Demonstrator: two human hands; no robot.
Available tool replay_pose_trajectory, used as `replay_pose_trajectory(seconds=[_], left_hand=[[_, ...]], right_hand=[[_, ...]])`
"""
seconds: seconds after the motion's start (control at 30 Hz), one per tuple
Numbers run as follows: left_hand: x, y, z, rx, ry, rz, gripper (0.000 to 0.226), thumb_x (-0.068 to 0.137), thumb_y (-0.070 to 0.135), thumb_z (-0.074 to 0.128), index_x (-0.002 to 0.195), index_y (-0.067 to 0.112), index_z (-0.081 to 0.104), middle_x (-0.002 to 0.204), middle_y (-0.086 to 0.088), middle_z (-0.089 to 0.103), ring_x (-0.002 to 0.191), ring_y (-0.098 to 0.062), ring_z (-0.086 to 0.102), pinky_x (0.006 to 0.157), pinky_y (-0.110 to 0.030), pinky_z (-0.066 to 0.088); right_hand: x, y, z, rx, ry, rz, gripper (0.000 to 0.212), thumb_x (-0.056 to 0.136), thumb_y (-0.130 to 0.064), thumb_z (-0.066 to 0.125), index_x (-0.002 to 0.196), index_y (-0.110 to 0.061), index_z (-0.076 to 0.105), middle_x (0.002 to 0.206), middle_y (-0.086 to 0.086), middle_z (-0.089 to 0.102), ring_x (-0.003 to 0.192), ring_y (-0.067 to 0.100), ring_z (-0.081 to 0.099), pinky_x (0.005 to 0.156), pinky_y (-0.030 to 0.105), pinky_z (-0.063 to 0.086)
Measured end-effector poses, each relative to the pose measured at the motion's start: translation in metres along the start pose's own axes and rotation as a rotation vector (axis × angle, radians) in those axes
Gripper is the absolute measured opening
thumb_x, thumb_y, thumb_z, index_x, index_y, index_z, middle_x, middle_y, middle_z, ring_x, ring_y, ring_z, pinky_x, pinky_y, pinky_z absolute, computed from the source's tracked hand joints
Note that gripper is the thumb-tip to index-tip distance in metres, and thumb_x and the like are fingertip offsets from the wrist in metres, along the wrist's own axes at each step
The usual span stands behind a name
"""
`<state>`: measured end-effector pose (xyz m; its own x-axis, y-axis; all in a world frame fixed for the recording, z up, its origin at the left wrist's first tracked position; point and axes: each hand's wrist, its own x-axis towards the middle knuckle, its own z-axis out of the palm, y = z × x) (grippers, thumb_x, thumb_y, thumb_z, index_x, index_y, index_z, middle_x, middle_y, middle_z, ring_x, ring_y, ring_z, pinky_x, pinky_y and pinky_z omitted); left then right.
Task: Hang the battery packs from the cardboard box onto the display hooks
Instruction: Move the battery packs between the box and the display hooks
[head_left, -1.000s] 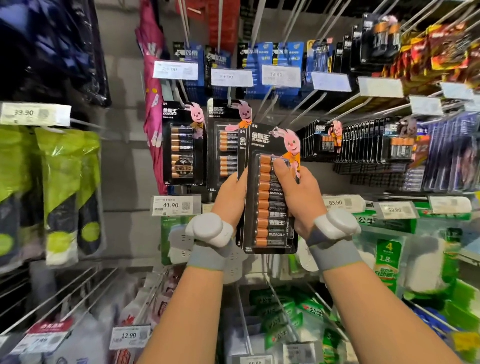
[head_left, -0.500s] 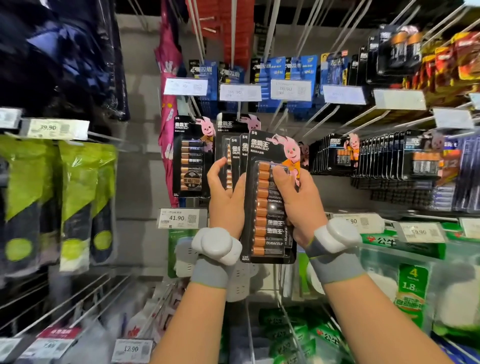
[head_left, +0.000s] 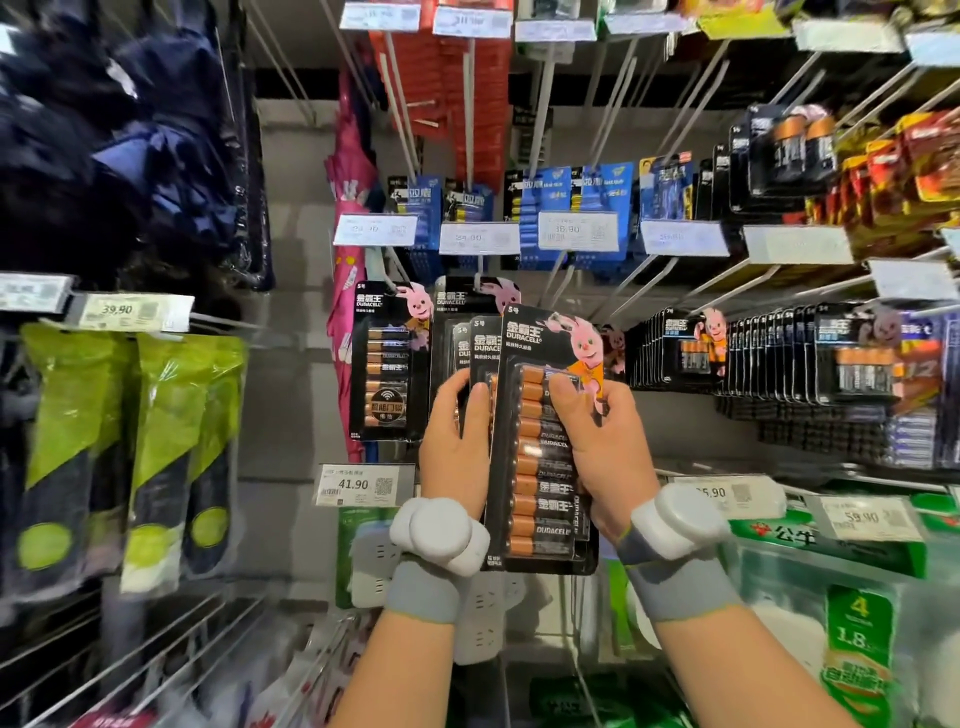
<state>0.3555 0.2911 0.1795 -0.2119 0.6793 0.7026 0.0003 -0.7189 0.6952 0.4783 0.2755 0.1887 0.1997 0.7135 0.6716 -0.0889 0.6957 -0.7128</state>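
Fanning battery packs (head_left: 537, 467) further apart.

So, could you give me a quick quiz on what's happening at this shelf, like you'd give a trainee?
1. True or false: the right hand grips the front battery pack while the left hand grips the rear packs.
2. The price tag beside the left hand reads: A 41.90, B 12.50, C 70.00?
3. Fill in: the front battery pack's mascot is a pink ____.
Key: 1 true; 2 A; 3 rabbit.
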Motion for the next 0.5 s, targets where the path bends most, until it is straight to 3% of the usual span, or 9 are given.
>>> replay_pose_trajectory(seconds=[0.1,0.27,0.5], left_hand=[[0.006,-0.002,0.0,0.04,-0.017,0.039,0.029,0.102,0.028,0.041,0.127,0.023,0.054,0.122,0.009,0.061,0.116,-0.01,0.056,0.102,-0.032,0.043],[0.011,0.001,0.002,0.044,0.007,0.069,0.018,0.103,0.022,0.04,0.116,0.029,0.051,0.102,0.024,0.056,0.096,0.006,0.054,0.089,-0.023,0.041],[0.014,-0.002,0.0,0.064,0.093,0.056,0.027,0.103,0.025,0.04,0.125,0.02,0.053,0.1,0.018,0.058,0.091,0.005,0.055,0.073,-0.015,0.041]], right_hand=[[0.003,0.001,0.001,0.022,-0.002,0.02,0.027,0.084,-0.039,0.065,0.098,-0.022,0.049,0.089,0.002,0.067,0.083,0.018,0.067,0.084,0.046,0.056],[0.009,-0.002,0.005,0.003,-0.001,0.003,0.029,0.085,-0.037,0.066,0.1,-0.019,0.049,0.098,0.009,0.066,0.089,0.022,0.067,0.085,0.046,0.055],[0.015,-0.003,0.004,-0.006,0.048,0.006,0.026,0.085,-0.032,0.069,0.099,-0.02,0.051,0.095,0.004,0.069,0.09,0.021,0.069,0.087,0.046,0.055]])
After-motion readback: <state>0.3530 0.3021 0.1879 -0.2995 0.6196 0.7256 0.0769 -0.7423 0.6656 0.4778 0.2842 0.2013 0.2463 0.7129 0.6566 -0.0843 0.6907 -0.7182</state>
